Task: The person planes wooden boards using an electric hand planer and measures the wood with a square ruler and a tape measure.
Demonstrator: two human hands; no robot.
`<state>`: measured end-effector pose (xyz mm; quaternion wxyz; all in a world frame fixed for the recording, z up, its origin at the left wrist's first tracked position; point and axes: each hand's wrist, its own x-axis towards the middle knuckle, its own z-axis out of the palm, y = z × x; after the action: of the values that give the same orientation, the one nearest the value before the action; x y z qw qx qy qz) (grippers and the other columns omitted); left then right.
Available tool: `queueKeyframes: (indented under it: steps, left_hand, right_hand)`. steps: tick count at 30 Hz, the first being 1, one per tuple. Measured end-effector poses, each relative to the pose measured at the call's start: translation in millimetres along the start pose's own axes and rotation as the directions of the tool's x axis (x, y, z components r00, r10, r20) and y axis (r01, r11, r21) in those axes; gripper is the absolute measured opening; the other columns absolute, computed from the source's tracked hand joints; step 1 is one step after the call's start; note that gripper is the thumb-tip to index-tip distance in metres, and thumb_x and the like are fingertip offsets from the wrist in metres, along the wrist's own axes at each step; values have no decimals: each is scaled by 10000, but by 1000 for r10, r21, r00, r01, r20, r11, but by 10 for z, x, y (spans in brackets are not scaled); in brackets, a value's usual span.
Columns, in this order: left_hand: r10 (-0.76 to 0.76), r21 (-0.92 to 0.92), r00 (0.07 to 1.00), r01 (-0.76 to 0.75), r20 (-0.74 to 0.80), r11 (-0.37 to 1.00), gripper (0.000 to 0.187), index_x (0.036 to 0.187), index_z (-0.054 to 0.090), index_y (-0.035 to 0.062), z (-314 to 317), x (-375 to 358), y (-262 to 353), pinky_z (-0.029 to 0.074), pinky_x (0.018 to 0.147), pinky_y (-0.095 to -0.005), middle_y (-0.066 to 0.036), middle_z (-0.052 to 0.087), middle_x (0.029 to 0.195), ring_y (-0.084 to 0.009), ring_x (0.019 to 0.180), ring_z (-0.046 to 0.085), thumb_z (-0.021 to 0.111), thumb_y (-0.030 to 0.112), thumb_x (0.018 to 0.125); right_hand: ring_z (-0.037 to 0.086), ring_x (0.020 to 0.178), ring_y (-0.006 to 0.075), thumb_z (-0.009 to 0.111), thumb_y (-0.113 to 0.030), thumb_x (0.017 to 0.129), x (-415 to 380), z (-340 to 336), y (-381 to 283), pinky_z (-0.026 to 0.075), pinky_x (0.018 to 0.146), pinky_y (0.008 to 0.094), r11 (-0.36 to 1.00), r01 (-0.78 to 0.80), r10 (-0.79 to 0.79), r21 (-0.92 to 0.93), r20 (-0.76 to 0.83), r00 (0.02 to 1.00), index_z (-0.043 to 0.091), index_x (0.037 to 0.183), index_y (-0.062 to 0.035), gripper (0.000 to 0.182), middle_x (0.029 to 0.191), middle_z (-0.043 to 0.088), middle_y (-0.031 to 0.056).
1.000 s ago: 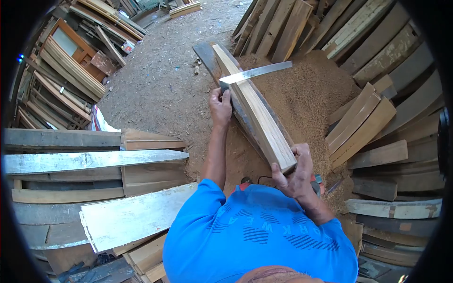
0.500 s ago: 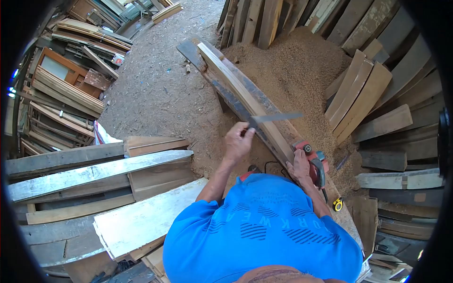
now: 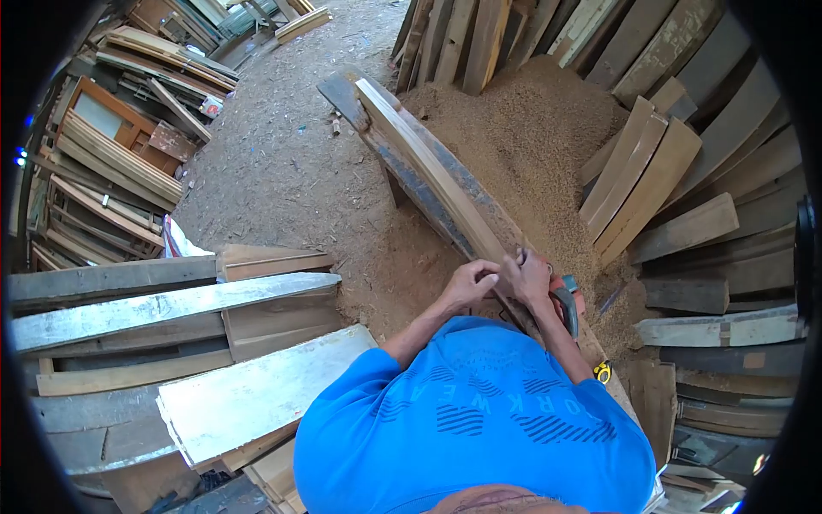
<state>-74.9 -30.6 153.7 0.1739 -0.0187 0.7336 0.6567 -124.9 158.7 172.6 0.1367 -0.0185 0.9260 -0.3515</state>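
Note:
A long, narrow wood strip (image 3: 428,163) lies along a worn plank bench (image 3: 484,193). Both my hands are at its near end, close together. My left hand (image 3: 471,285) is on the left edge with fingers curled; what they hold, if anything, is hidden. My right hand (image 3: 528,278) is closed beside it over the strip, thumb and fingertips drawn together, and I cannot make out what is in them. A red electric planer (image 3: 568,295) rests on the bench just right of my right hand, partly covered by it.
A yellow tape measure (image 3: 603,372) is at the bench's right edge. Sawdust (image 3: 531,111) is heaped beyond the bench, with boards (image 3: 642,184) leaning to the right. A white-faced board (image 3: 257,394) lies on stacked timber at my left.
My left hand has come down and right to meet my right hand; the try square it held over the strip no longer shows clearly. My right hand has shifted from beside the planer onto the strip.

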Motion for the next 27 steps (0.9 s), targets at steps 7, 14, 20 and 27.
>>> queueKeyframes:
  steps: [7, 14, 20, 27]
  left_hand:
    - [-187, -53, 933, 180, -307, 982, 424, 1298, 611, 14, -267, -296, -481, 533, 848, -299, -89, 692, 1046, -140, 911, 634, 704, 202, 930]
    - [-83, -581, 892, -216, -444, 785, 737, 1477, 385, 4, -106, -423, -206, 536, 1006, -408, -181, 599, 1291, -266, 1152, 637, 751, 256, 889]
    - [-100, -752, 941, -191, -323, 631, 707, 1498, 366, -1, -264, -1106, 461, 520, 1038, -420, -180, 583, 1344, -285, 1191, 629, 686, 179, 894]
    - [-169, -679, 902, -165, -397, 716, 846, 1607, 202, -6, -157, -1549, 428, 404, 1136, -365, -199, 467, 1501, -267, 1335, 522, 621, 98, 879]
  right_hand:
    - [695, 957, 400, 747, -325, 874, 18, 209, 276, 558, 819, 493, 953, 176, -133, -247, 182, 974, 584, 1109, 51, 472, 1033, 695, 259]
    - [605, 767, 104, 748, -241, 883, -261, -170, -180, 509, 676, 300, 791, -44, -222, 610, 354, 908, 638, 971, 17, 294, 849, 651, 26]
    - [538, 706, 87, 753, -331, 898, -611, -192, -406, 447, 593, 287, 763, -50, -318, 645, 441, 839, 584, 868, -23, 353, 793, 580, 7]
    - [629, 685, 222, 492, -142, 1038, -570, -799, -268, 507, 640, 387, 936, 211, -228, 281, 29, 973, 621, 1044, -20, 178, 801, 663, 107]
